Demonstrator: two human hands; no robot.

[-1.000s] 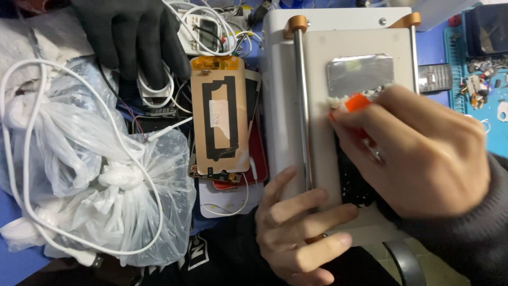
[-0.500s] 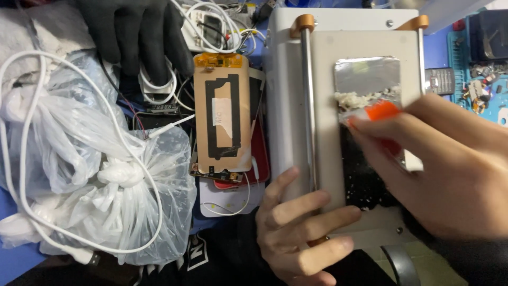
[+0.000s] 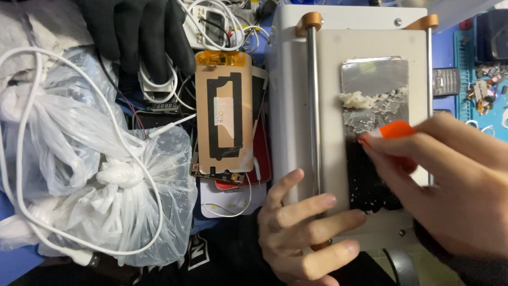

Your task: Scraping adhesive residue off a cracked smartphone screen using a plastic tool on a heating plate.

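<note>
Shifted lower and to the right since half a second ago: right hand (image 3: 450, 185), with the orange scraper (image 3: 394, 130) now further down the phone panel (image 3: 373, 132). Fingers of that hand clamped together around the scraper, its tip touching the panel just below a clump of whitish residue (image 3: 355, 99). Upper part of the panel scraped to bare silver, lower part dark and flecked with crumbs. Panel lying flat on the white machine (image 3: 328, 79), between two upright metal rods (image 3: 313, 106). Left hand (image 3: 304, 233) unmoved, fingers spread apart and resting flat on the machine's lower edge, fingertips touching the bottom of the panel, gripping nothing. Beside the machine on the left, a tan phone frame (image 3: 225, 111) on top of red parts. Further left, knotted plastic bags (image 3: 100, 180) looped with white cable (image 3: 32, 79). Black glove (image 3: 135, 26) at the top.
</note>
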